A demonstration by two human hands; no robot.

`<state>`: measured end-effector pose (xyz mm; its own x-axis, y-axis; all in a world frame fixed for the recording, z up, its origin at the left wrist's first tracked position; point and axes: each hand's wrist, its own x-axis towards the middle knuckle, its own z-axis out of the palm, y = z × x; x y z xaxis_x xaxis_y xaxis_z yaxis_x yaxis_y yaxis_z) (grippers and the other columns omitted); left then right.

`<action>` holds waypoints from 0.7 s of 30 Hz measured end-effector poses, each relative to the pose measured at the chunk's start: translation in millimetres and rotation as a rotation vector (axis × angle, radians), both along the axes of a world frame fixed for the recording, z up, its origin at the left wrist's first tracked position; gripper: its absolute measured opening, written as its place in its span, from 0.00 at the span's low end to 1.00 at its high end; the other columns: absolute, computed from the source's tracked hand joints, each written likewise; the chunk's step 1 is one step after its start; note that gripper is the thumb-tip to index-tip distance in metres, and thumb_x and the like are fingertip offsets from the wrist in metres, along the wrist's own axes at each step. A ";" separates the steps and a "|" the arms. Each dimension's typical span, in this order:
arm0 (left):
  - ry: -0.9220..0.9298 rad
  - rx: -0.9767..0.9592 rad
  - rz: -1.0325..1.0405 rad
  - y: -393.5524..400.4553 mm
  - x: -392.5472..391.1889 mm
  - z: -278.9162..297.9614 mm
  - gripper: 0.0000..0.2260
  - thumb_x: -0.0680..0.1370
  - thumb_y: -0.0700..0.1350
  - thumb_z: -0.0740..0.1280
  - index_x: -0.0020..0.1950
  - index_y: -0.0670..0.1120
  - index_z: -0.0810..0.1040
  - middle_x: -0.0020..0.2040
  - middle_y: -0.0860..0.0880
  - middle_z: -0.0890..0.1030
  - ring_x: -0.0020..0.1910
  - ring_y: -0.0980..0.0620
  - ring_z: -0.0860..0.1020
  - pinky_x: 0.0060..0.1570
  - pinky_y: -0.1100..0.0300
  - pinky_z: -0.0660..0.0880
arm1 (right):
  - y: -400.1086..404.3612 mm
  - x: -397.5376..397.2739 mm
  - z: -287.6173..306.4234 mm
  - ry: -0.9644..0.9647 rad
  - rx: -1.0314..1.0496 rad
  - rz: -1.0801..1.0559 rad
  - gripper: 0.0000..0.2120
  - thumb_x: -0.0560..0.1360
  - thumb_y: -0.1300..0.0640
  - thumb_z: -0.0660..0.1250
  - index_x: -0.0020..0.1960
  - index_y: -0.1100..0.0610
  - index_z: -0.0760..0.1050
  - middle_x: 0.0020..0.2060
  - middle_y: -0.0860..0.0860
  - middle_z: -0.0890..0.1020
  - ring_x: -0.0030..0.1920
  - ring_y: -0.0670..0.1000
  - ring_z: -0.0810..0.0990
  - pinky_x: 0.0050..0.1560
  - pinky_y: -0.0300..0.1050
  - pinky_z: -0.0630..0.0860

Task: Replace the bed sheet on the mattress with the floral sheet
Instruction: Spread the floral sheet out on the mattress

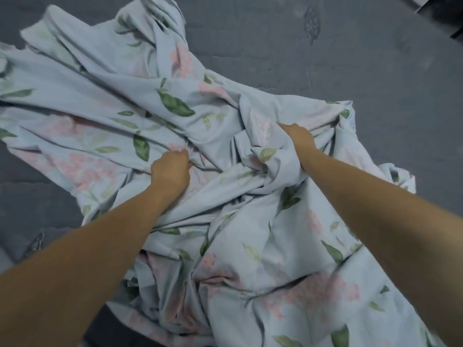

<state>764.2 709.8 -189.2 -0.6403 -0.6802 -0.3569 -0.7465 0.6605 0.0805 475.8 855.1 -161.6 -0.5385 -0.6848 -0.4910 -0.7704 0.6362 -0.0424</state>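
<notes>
The floral sheet, pale blue with pink flowers and green leaves, lies crumpled in a heap across the dark grey mattress. My left hand grips a bunched fold near the middle of the heap. My right hand grips another raised fold to the right of it. Both forearms reach in from the bottom of the view. The sheet's near part hangs toward me at the lower right.
Bare grey mattress surface shows at the top, the right and the left edge. A faint leaf-shaped mark sits on it at the top. A dark object shows in the top right corner.
</notes>
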 end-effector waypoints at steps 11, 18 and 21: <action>-0.516 0.006 0.245 -92.6 155.1 58.3 0.13 0.72 0.57 0.69 0.50 0.49 0.78 0.44 0.48 0.79 0.41 0.46 0.78 0.44 0.54 0.77 | 39.1 -122.5 62.7 0.454 -0.097 -0.529 0.16 0.76 0.59 0.68 0.62 0.65 0.78 0.61 0.69 0.76 0.64 0.71 0.75 0.64 0.63 0.74; 0.064 0.067 0.156 -92.2 54.2 28.2 0.36 0.74 0.68 0.69 0.75 0.50 0.63 0.65 0.36 0.70 0.66 0.34 0.71 0.54 0.44 0.75 | -72.8 1.2 17.8 -0.016 -0.149 0.061 0.38 0.74 0.52 0.72 0.80 0.46 0.59 0.67 0.62 0.69 0.60 0.65 0.77 0.60 0.58 0.75; 0.123 0.012 0.122 -90.9 49.0 5.7 0.18 0.80 0.52 0.68 0.64 0.43 0.71 0.58 0.34 0.75 0.59 0.34 0.75 0.50 0.44 0.76 | -87.3 29.2 2.8 0.042 -0.082 0.122 0.18 0.77 0.56 0.67 0.66 0.53 0.71 0.59 0.64 0.77 0.55 0.66 0.79 0.50 0.56 0.75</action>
